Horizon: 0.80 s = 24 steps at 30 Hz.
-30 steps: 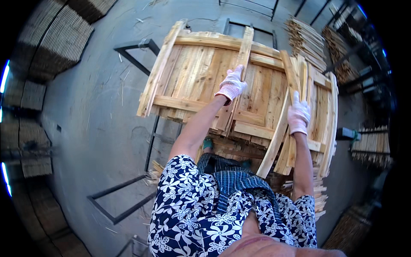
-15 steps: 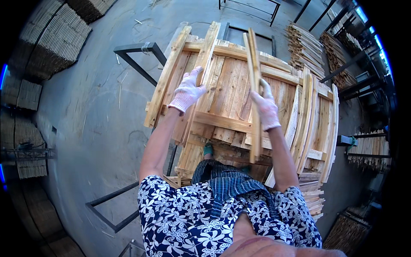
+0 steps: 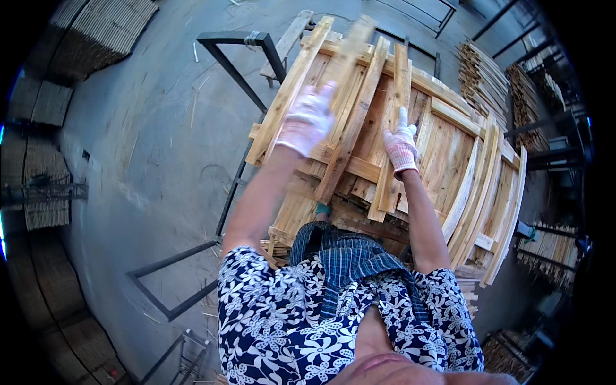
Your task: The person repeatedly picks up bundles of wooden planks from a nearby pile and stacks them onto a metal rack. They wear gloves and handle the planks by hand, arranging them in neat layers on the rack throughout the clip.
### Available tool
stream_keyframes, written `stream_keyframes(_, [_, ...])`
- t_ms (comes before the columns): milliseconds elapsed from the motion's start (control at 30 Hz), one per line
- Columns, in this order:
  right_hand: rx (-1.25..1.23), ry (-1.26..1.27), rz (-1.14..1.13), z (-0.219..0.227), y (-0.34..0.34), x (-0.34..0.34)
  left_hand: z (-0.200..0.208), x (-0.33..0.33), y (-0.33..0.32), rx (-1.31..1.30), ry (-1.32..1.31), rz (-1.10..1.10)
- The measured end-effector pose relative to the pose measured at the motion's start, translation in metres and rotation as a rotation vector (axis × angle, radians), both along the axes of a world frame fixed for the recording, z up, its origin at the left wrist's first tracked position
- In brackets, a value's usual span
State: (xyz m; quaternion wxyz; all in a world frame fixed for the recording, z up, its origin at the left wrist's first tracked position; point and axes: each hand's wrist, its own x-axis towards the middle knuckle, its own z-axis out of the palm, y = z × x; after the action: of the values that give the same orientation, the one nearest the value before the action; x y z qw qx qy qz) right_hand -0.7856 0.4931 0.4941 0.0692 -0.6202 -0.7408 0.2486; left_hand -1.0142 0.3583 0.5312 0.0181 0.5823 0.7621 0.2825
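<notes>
My left hand, in a white knit glove, is smeared by motion at the left part of the wooden panel. It is closed on the near end of a blurred wooden board that slants away from me. My right hand, gloved too, lies over a pair of narrow boards, its fingers stretched out along them. Between my hands another board lies slantwise across the panel. Cross rails and side-by-side planks make up the panel. A board lies along its left edge.
More long strips lie on the panel's right side. A dark metal frame stands at the left and another nearer me. Stacked wood fills the far left; slat piles lie at the far right.
The right hand's slats, raised before, now lie flat on the panel, and its fingers are stretched out. The left hand is now moving with a board. The view has shifted.
</notes>
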Motion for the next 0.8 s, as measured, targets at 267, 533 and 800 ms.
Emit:
stream_keyframes(267, [-0.061,0.026,-0.041,0.011,-0.001,0.002,-0.010,-0.072,0.005,-0.487,-0.043,0.278])
stream_keyframes(533, [-0.092,0.051,-0.074,0.017,0.001,0.013,0.008,0.009,0.009,-0.074,-0.520,0.016])
stream_keyframes(800, [-0.070,0.234,-0.086,0.006,0.011,0.042,0.009,0.095,0.037,-0.377,-0.454,-0.022])
